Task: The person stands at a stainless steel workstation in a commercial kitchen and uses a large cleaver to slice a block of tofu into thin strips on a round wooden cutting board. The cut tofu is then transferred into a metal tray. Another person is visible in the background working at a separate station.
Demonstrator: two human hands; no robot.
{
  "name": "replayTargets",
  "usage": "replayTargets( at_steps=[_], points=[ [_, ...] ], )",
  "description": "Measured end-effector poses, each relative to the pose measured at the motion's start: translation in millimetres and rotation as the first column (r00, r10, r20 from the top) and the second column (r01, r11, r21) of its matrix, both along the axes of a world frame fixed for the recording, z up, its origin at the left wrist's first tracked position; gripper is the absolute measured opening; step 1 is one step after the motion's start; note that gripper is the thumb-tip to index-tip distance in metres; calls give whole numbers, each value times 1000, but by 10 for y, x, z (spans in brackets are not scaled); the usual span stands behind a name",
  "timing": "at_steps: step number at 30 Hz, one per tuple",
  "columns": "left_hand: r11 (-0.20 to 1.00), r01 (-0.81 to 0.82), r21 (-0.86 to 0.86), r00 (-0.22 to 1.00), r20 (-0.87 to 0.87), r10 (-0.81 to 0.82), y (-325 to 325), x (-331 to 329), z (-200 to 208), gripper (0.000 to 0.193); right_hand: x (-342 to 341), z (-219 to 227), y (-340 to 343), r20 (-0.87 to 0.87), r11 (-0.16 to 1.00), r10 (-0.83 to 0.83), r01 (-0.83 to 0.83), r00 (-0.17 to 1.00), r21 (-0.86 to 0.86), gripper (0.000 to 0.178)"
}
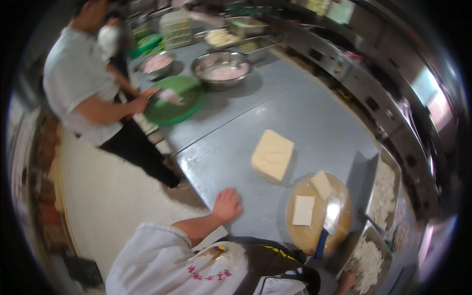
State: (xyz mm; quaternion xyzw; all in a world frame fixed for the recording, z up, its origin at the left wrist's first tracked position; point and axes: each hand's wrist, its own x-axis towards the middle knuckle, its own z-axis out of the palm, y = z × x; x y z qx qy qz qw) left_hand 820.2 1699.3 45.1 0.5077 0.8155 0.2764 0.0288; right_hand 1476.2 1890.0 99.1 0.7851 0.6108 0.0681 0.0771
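My left hand (227,204) rests on the grey table at its near left edge, its fingers lying on the surface with nothing in them. At the lower right, my right hand (347,280) is closed at the near left rim of a metal tray (343,260) of white sliced pieces (368,265). Between my hands lies a round cutting board (339,189), bearing two pale slabs, one flat and rectangular (303,210), the other (321,185) behind it. A cleaver (333,216) with a blue handle lies there untouched. Beyond the board sits a large cream-coloured block (273,155).
A second metal tray (385,189) of white pieces stands along the table's right side. Across the table (221,142), a person (86,78) holds something pale over a green basin (189,105). Steel bowls (221,69) of pinkish food stand behind. Stoves (339,64) line the right.
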Motion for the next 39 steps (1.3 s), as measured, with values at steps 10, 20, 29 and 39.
replayTargets(
  at_steps=[10,20,29,39],
  points=[
    [999,-8,-32,991,-134,4,34,25,-105,42,-634,530,-171,-258,972,-234,227,937,-57,32],
    [999,40,21,984,-176,-36,49,9,-203,41,-91,235,-229,-381,967,-18,112,924,227,22],
    [998,38,41,972,-234,-27,56,21,-256,42,428,154,-93,-397,944,-128,234,909,232,19],
    [999,22,-23,975,-222,-26,27,1,-206,42,328,404,-129,-399,946,-207,287,893,152,21]
  ],
)
